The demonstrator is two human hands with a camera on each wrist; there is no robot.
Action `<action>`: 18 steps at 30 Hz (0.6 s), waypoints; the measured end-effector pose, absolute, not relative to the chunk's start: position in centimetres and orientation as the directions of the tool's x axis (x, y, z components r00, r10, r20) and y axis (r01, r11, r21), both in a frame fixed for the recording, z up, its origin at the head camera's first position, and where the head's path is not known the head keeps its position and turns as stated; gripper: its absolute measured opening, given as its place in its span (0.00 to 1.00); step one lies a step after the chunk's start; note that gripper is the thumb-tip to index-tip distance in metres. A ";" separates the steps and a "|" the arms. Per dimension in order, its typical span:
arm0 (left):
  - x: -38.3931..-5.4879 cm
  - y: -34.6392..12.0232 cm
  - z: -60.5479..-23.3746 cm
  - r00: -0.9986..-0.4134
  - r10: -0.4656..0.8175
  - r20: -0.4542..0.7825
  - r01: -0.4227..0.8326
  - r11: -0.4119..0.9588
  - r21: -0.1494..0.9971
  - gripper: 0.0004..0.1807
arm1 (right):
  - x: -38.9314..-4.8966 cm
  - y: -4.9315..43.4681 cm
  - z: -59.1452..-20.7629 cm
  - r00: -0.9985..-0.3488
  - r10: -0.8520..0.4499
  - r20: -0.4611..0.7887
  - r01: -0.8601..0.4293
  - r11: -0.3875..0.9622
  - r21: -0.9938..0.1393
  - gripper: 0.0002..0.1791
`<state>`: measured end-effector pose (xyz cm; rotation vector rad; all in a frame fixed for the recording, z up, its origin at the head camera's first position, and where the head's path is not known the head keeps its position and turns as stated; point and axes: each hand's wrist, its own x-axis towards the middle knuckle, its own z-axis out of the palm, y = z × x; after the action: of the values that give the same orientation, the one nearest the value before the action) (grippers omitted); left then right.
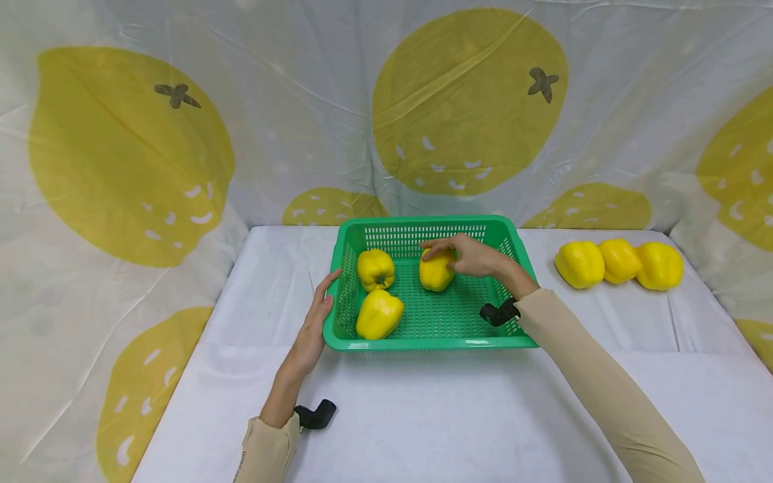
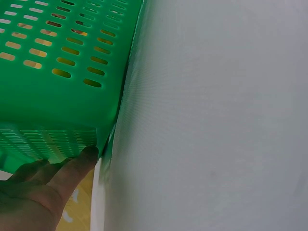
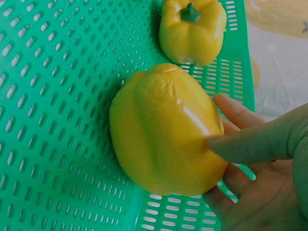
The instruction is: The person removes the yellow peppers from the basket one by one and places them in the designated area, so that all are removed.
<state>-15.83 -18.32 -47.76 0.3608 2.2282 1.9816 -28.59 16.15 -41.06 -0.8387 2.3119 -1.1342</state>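
Seemingly midway: 2 peppers (image 1: pixel 380 314) in the basket (image 1: pixel 423 344), right hand (image 1: pixel 474 257) holding 1 pepper (image 1: pixel 436 274), 3 peppers (image 1: pixel 620 261) outside at 3 o'clock; left hand (image 1: pixel 310 339) straight-fingered.

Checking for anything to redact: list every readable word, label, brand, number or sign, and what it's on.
No readable text.
Left sleeve: tiny dark marks near the cuff, maybe lettering, too small to read.
Basket, peppers, tablecloth, lemon-print backdrop: none seen.
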 end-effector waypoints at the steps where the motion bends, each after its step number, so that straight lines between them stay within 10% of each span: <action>1: -15.8 -18.3 -47.8 -0.962 0.268 0.056 0.087 0.105 0.991 0.27 | -28.6 16.2 -41.1 -0.724 -0.681 -0.109 -0.331 0.482 -0.812 0.36; 18: -15.9 -18.2 -47.7 -0.963 0.263 0.064 0.095 0.104 0.990 0.27 | -28.6 16.1 -41.0 -0.726 -0.681 -0.097 -0.362 0.498 -0.788 0.37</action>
<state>-15.88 -18.24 -47.73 0.3643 2.2357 1.9879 -28.64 16.15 -40.98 -0.8648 2.3492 -1.0986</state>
